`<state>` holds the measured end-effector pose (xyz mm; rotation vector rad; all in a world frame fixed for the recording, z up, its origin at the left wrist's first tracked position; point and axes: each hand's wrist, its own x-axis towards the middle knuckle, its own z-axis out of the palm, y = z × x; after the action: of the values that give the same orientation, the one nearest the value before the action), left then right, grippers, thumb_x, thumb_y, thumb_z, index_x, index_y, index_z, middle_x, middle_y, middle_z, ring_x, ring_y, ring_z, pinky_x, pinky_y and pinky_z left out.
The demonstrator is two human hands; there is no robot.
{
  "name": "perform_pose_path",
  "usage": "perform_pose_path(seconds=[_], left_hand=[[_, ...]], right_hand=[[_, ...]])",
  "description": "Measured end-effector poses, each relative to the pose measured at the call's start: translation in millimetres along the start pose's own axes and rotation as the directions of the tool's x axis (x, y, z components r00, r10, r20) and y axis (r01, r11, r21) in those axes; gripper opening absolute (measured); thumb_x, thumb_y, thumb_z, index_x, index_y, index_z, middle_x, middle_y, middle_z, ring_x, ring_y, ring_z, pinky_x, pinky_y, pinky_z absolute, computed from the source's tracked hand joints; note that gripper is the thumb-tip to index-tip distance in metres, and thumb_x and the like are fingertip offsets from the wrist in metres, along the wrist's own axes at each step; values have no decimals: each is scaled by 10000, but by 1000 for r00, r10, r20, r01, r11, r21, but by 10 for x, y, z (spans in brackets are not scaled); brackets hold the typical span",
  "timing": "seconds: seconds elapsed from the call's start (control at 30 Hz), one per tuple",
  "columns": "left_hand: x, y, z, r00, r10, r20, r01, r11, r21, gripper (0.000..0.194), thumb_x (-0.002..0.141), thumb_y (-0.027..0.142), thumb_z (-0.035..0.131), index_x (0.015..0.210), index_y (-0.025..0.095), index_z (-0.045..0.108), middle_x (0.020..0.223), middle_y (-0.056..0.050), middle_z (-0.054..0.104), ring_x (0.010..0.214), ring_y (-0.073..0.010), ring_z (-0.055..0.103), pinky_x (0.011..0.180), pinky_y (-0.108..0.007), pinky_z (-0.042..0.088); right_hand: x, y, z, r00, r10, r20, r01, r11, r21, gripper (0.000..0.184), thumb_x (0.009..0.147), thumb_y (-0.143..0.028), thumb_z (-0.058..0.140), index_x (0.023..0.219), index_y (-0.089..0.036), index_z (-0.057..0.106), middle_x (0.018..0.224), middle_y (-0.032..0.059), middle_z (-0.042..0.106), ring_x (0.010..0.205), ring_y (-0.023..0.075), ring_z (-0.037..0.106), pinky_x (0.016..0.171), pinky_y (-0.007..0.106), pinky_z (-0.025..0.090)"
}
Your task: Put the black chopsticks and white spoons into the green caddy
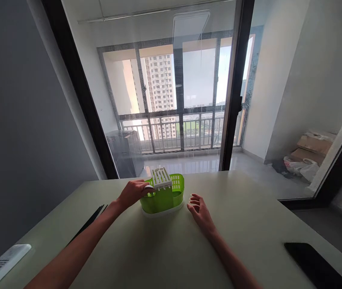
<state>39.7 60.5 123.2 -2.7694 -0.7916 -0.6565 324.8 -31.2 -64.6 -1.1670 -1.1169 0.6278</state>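
Note:
A bright green cutlery holder (158, 202) with latticed sides stands upright on a white base on the table. Across its top sits a white slotted piece (161, 179) with long openings and small hooks on its front edge. My left hand (135, 192) is closed at the holder's left rim, its fingers bent over the edge. A small white rounded part shows at those fingertips; what it belongs to is unclear. Just right of the holder, my right hand (199, 210) is apart from it, fingers loosely curled and spread, with nothing in them.
Black chopsticks (89, 220) lie left of the holder, partly behind my left forearm. A white power strip (7, 263) is at the left table edge, a black phone (315, 263) at the right. Beyond the pale table (158, 257) stands a glass door; cardboard boxes (316, 144) lie outside.

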Motion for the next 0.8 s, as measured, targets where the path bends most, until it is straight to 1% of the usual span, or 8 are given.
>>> perform_pose_path(seconds=[0.1, 0.27, 0.37, 0.47, 0.63, 0.8], left_hand=[[-20, 7, -7, 1000, 1, 1, -1, 1000, -4, 567, 1019, 596, 410, 786, 184, 722, 730, -67, 709, 652, -178, 663, 598, -265, 463], [-52, -6, -126, 1000, -6, -5, 5, 999, -53, 532, 1019, 581, 432, 807, 188, 720, 759, -56, 714, 657, -161, 652, 612, -256, 453], [-54, -35, -199, 994, -82, -73, 81, 996, -23, 551, 1028, 571, 409, 763, 188, 704, 710, -28, 688, 612, -139, 610, 610, -248, 423], [-51, -73, -231, 975, -169, -144, 174, 984, 21, 580, 1036, 562, 373, 747, 183, 702, 617, -1, 627, 532, -120, 534, 569, -243, 368], [-45, -116, -175, 955, -220, -196, 241, 967, 86, 600, 1032, 586, 349, 785, 180, 716, 553, -2, 583, 479, -127, 492, 528, -258, 272], [11, -108, -81, 953, -239, -183, 267, 953, 142, 617, 1006, 642, 367, 742, 192, 696, 556, -24, 600, 475, -140, 510, 535, -266, 234]], right_hand=[[-3, 3, -10, 1000, -3, 2, 3, 1000, -5, 522, 851, -488, 660, 1281, -209, 560, 1183, 120, 658, 1055, 264, 674, 901, 424, 574], [3, 15, -16, 1000, -8, 5, 8, 1000, -13, 523, 849, -493, 667, 1279, -213, 563, 1172, 119, 659, 1063, 264, 669, 897, 416, 573], [1, 12, -17, 1000, -9, 10, 10, 1000, -19, 506, 848, -490, 668, 1259, -211, 573, 1164, 117, 661, 1071, 263, 665, 904, 412, 566], [-4, -3, -18, 1000, -7, 15, 7, 1000, -28, 485, 844, -484, 670, 1232, -206, 587, 1163, 118, 662, 1063, 266, 666, 904, 419, 562], [-11, -27, -20, 1000, -13, 14, 14, 999, -42, 468, 846, -478, 664, 1219, -205, 593, 1171, 117, 659, 1080, 271, 657, 899, 417, 562], [-15, -27, -30, 1000, -18, 17, 19, 998, -52, 456, 857, -469, 649, 1225, -205, 590, 1190, 118, 652, 1094, 263, 649, 909, 404, 560]])
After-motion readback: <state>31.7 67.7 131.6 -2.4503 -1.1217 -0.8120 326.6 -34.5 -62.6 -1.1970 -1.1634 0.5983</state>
